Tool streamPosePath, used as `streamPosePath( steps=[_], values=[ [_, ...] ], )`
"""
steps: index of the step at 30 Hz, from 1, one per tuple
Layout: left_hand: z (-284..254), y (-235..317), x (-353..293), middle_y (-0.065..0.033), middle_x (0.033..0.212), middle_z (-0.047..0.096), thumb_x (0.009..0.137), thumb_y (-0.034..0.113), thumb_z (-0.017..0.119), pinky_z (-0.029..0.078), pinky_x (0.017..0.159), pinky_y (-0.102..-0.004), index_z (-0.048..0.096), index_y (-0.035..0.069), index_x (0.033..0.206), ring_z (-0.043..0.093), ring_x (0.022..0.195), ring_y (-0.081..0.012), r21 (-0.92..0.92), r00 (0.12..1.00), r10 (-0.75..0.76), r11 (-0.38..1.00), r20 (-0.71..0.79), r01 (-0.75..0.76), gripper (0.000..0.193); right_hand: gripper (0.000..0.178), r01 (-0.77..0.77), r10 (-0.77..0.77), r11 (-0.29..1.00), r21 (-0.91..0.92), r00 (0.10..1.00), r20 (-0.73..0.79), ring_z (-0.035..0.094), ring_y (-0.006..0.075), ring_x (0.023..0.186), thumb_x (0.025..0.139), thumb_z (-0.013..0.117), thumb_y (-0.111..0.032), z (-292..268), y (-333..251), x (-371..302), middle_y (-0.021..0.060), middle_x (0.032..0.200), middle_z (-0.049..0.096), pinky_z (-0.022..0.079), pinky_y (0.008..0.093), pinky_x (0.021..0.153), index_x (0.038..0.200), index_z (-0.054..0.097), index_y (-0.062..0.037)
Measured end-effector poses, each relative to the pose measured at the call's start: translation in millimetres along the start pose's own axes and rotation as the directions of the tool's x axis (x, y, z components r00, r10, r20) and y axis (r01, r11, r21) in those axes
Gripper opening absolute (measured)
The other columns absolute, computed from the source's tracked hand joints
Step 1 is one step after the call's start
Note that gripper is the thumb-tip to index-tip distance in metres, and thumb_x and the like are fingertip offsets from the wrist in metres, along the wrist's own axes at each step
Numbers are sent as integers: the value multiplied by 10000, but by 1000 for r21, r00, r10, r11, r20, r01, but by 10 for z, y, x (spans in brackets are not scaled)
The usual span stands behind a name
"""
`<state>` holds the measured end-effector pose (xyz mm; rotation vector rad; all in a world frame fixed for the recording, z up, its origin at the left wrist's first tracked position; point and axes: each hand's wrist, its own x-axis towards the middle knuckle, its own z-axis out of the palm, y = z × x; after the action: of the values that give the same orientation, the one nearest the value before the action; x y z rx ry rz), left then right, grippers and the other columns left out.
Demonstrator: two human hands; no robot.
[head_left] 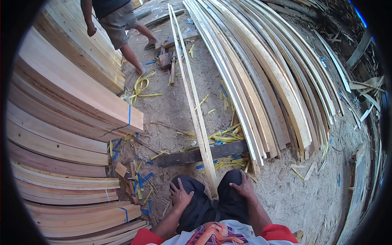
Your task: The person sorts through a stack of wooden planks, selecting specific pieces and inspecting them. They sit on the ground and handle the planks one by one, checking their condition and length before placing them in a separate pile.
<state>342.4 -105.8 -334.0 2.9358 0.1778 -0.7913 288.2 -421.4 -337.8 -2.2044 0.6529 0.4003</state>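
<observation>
My left hand rests on my left knee, fingers spread, holding nothing. On the other knee lies my right hand, its thumb and fingers apart and nothing in it. Between my dark-trousered knees ends a pair of long, thin wooden strips, side by side and running away from me. They cross a dark wooden beam on the ground just beyond my knees. Their far part passes over another beam. Neither hand touches the strips.
Long planks lie in a row to the right. Thick stacked boards fill the left side. Yellow strapping and blue scraps litter the ground. A person in shorts stands at the far left, near a wooden block.
</observation>
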Motion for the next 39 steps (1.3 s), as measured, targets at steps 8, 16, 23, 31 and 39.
streamPosePath(
  steps=[8, 16, 23, 31, 39],
  values=[
    [703, 144, 1073, -329, 1502, 228, 789, 533, 703, 330, 1026, -641, 233, 132, 1518, 328, 1318, -544, -116, 960, 31, 991, -277, -65, 956, 683, 20, 139, 910, 413, 925, -353, 592, 389, 1125, 806, 701, -487, 467, 776, 1206, 271, 1178, 621, 439, 426, 996, 1248, 585, 21],
    [759, -198, 1359, -241, 1482, 359, 805, 461, 701, 349, 1086, -503, 421, 127, 1430, 381, 1341, -421, -381, 897, 119, 876, -427, -297, 762, 497, -334, 623, 779, 531, 505, -597, 643, 394, 811, 824, 722, -300, 665, 2185, 1849, 253, 923, 623, 525, 478, 731, 1154, 590, 47],
    [826, -226, 1440, -242, 1419, 431, 804, 398, 724, 374, 1073, -469, 461, 67, 1376, 430, 1300, -408, -398, 890, 47, 883, -453, -249, 711, 312, -164, 445, 121, 979, 890, 94, 624, 230, 704, 877, 712, -348, 627, 2525, 1897, 63, 820, 607, 546, 350, 606, 984, 609, -74],
    [684, -42, 1455, -217, 1375, 451, 802, 390, 727, 393, 1037, -490, 473, 67, 1349, 447, 1259, -413, -376, 899, 4, 908, -438, -187, 685, 426, 38, 566, -375, 926, 801, 196, 624, 174, 670, 833, 715, -513, 598, 2376, 1903, -2, 734, 621, 531, 298, 586, 857, 597, -105],
    [769, -206, 1584, -199, 1367, 465, 806, 414, 721, 411, 1025, -465, 472, 62, 1352, 478, 1231, -398, -359, 863, 47, 897, -502, -258, 696, 503, 105, 539, 471, 876, 752, -380, 637, 210, 863, 833, 722, -371, 900, 2641, 2042, 93, 946, 685, 502, 386, 767, 1176, 628, -16]
  ],
)
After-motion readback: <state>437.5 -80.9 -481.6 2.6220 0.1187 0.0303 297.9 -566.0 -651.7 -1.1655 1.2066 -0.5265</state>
